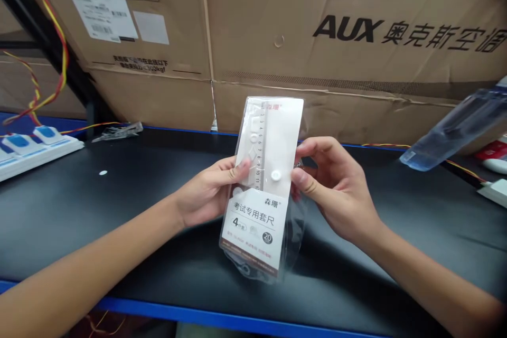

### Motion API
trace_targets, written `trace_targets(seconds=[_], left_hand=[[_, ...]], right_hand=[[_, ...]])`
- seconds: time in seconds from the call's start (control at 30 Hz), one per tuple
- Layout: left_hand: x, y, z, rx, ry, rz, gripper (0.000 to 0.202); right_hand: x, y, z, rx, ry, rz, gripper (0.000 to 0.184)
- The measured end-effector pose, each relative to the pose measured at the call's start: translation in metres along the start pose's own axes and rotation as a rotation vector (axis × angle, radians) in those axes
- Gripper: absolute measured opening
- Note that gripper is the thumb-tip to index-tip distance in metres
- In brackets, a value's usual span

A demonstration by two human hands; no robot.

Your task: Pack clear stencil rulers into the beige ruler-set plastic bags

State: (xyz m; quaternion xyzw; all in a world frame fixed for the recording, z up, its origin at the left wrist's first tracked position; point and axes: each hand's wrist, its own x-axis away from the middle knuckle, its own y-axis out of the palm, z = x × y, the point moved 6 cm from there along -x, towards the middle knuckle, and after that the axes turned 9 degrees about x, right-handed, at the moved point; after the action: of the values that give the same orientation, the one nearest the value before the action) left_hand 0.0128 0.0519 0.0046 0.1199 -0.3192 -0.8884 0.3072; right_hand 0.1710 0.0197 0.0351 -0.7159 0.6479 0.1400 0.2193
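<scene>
A clear plastic pouch holding a ruler set is held upright, slightly tilted, above the middle of the table. Inside it show a white card, a transparent ruler with numbers and cut-out shapes, and a printed label marked 4 and 20 cm. A white snap button sits on the pouch's front. My left hand grips the left edge, thumb in front and fingers behind. At the right edge, my right hand pinches the pouch near the button between thumb and fingers; some of its fingertips are hidden behind it.
A black table with a blue edge lies below. Behind stands a large cardboard box. A white power strip with plugs and wires is at left, near a crumpled clear wrapper. A clear plastic bottle leans at right.
</scene>
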Motion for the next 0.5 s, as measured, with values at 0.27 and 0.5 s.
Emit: trace_targets(seconds=[0.27, 0.5], left_hand=[[-0.0016, 0.0020, -0.0064, -0.018, -0.040, -0.077, 0.042], [-0.0018, 0.0015, -0.0081, 0.037, -0.051, -0.095, 0.037]], right_hand=[[0.0028, 0.0060, 0.0062, -0.132, 0.069, -0.054, 0.021], [0.0030, 0.0080, 0.0092, -0.136, 0.100, -0.106, 0.025]])
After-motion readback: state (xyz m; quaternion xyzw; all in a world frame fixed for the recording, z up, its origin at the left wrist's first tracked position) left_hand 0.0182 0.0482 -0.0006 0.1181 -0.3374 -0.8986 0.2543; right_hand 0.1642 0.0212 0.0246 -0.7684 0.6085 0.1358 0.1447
